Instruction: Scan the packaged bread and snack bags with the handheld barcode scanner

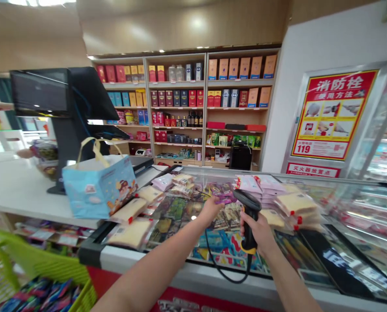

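My right hand [257,227] is wrapped round the handle of a black and yellow barcode scanner [249,203], held upright above the glass top of a chest freezer. Its black cable [224,275] loops down and back up behind my left wrist. Stretched forward over the glass, my left hand [212,207] has its fingers closed at a bright purple packet [226,199]; the fingertips are partly hidden. White-and-pink packs [260,185] are stacked beyond the scanner. Pale packs with red clips lie in piles on the right [297,203] and on the left [131,232].
A light blue bag [89,195] stands on the white counter [14,190] beside a till screen [40,93]. At lower left is a green basket [83,299] with colourful packets. Shelves of boxed goods [177,97] line the back. Another person's hand [26,153] shows behind the till.
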`<state>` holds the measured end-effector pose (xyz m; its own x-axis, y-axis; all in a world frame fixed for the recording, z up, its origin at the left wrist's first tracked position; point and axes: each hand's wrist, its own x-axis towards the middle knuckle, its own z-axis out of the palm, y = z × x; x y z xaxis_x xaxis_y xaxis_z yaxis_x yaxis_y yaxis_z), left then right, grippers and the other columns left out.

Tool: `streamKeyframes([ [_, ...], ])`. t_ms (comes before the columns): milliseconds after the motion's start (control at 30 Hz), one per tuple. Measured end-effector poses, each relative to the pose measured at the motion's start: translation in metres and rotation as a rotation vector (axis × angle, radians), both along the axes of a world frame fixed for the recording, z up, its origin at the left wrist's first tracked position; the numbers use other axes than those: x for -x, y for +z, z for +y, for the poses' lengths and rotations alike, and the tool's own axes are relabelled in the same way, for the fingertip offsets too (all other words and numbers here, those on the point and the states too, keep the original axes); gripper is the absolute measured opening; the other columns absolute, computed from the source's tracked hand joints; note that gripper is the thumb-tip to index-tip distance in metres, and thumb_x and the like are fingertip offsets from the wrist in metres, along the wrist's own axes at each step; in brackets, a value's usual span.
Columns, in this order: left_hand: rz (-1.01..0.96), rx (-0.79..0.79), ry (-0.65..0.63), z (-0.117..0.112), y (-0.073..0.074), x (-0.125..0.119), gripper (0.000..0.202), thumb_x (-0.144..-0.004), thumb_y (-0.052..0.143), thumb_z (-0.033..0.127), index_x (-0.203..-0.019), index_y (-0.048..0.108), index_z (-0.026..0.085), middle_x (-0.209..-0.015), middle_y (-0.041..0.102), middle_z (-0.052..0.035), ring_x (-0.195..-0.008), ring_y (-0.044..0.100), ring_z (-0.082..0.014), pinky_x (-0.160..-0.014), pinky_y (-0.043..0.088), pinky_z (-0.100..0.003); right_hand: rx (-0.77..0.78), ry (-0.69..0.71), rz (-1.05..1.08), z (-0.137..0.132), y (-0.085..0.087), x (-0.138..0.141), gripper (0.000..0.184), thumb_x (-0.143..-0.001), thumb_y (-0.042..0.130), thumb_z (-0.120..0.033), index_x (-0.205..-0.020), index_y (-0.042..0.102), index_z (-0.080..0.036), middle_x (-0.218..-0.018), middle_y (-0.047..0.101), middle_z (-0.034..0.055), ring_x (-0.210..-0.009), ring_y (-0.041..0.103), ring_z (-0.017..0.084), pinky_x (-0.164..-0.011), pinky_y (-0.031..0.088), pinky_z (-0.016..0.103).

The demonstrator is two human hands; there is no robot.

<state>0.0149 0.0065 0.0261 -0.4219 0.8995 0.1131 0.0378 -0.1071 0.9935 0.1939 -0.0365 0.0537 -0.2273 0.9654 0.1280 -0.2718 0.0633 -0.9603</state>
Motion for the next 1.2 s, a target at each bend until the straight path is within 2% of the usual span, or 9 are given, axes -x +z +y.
streamKeyframes([
  [100, 0.201, -0.026, 0.163, -0.031, 0.016, 0.078, 0.024, -0.057, 0.075, 0.018, -0.079, 0.067, 0.017, -0.082, 0.070, -0.0065, -0.090, 0.064, -0.0249, -0.084, 0.047, -0.034, -0.006, 0.051, -0.055, -0.003, 0.002, 0.027, 0.040, -0.061, 0.077, -0.051, -0.070, 0.055, -0.018, -0.047, 0.053, -0.0040, -0.037, 0.049, 0.012, -0.036, 0.044, 0.024],
  [233, 0.510, 0.094, 0.454, -0.086, 0.048, 0.176, 0.023, -0.063, 0.072, 0.022, -0.085, 0.066, 0.017, -0.099, 0.071, -0.0138, -0.100, 0.064, -0.0304, -0.087, 0.047, -0.038, -0.014, 0.146, -0.109, -0.004, 0.004, 0.063, 0.037, -0.063, 0.076, -0.047, -0.065, 0.053, -0.018, -0.045, 0.052, -0.0038, -0.036, 0.049, 0.011, -0.037, 0.045, 0.024],
  [367, 0.976, 0.490, 0.593, -0.155, 0.064, 0.231, 0.019, -0.075, 0.064, 0.030, -0.086, 0.065, 0.015, -0.095, 0.071, -0.0188, -0.097, 0.066, -0.0336, -0.085, 0.048, -0.041, -0.014, 0.214, -0.107, 0.000, 0.010, 0.094, 0.037, -0.059, 0.077, -0.046, -0.065, 0.053, -0.019, -0.047, 0.053, -0.0040, -0.037, 0.049, 0.011, -0.037, 0.045, 0.024],
  [533, 1.243, 0.830, 0.684, -0.213, 0.047, 0.237, 0.051, -0.085, 0.045, 0.057, -0.094, 0.065, 0.012, -0.084, 0.070, -0.0231, -0.088, 0.068, -0.0381, -0.078, 0.049, -0.047, -0.025, 0.251, -0.151, 0.019, 0.017, 0.120, 0.033, -0.059, 0.077, -0.041, -0.065, 0.052, -0.019, -0.045, 0.053, -0.0044, -0.035, 0.048, 0.011, -0.035, 0.043, 0.024],
  [800, 1.064, 0.839, 0.668, -0.188, 0.028, 0.217, 0.061, -0.084, 0.048, 0.057, -0.121, 0.053, 0.009, -0.096, 0.069, -0.0258, -0.095, 0.067, -0.0384, -0.081, 0.048, -0.046, 0.047, 0.229, -0.166, 0.045, -0.008, 0.122, 0.033, -0.061, 0.074, -0.043, -0.060, 0.050, -0.019, -0.040, 0.051, -0.0044, -0.033, 0.048, 0.010, -0.034, 0.042, 0.022],
  [900, 1.035, 0.710, 0.705, -0.181, 0.024, 0.215, 0.053, -0.082, 0.055, 0.044, -0.123, 0.051, 0.012, -0.108, 0.066, -0.0240, -0.101, 0.064, -0.0379, -0.083, 0.048, -0.047, 0.056, 0.216, -0.160, 0.044, -0.015, 0.118, 0.035, -0.059, 0.075, -0.045, -0.061, 0.050, -0.019, -0.040, 0.051, -0.0046, -0.032, 0.047, 0.010, -0.034, 0.042, 0.022],
  [1000, 0.947, 0.423, 0.791, -0.175, 0.017, 0.218, 0.048, -0.077, 0.058, 0.025, -0.123, 0.051, 0.014, -0.117, 0.063, -0.0195, -0.108, 0.061, -0.0326, -0.090, 0.048, -0.042, 0.050, 0.197, -0.131, 0.040, -0.012, 0.117, 0.037, -0.057, 0.075, -0.046, -0.063, 0.050, -0.020, -0.041, 0.051, -0.0052, -0.032, 0.046, 0.010, -0.034, 0.043, 0.023],
  [1100, 0.655, 0.212, 0.821, -0.163, 0.010, 0.225, 0.055, -0.073, 0.062, 0.019, -0.126, 0.049, 0.011, -0.111, 0.065, -0.0158, -0.097, 0.066, -0.0269, -0.085, 0.051, -0.037, 0.036, 0.184, -0.115, 0.037, -0.009, 0.120, 0.037, -0.057, 0.076, -0.046, -0.066, 0.051, -0.019, -0.043, 0.051, -0.0054, -0.033, 0.047, 0.010, -0.034, 0.043, 0.023],
  [1200, 0.241, 0.154, 0.804, -0.151, 0.005, 0.233, 0.076, -0.065, 0.072, 0.016, -0.134, 0.041, 0.007, -0.107, 0.066, -0.0155, -0.080, 0.068, -0.0209, -0.073, 0.054, -0.031, 0.034, 0.189, -0.107, 0.037, -0.009, 0.122, 0.037, -0.056, 0.076, -0.045, -0.069, 0.052, -0.019, -0.045, 0.052, -0.0059, -0.035, 0.048, 0.011, -0.034, 0.043, 0.023],
])
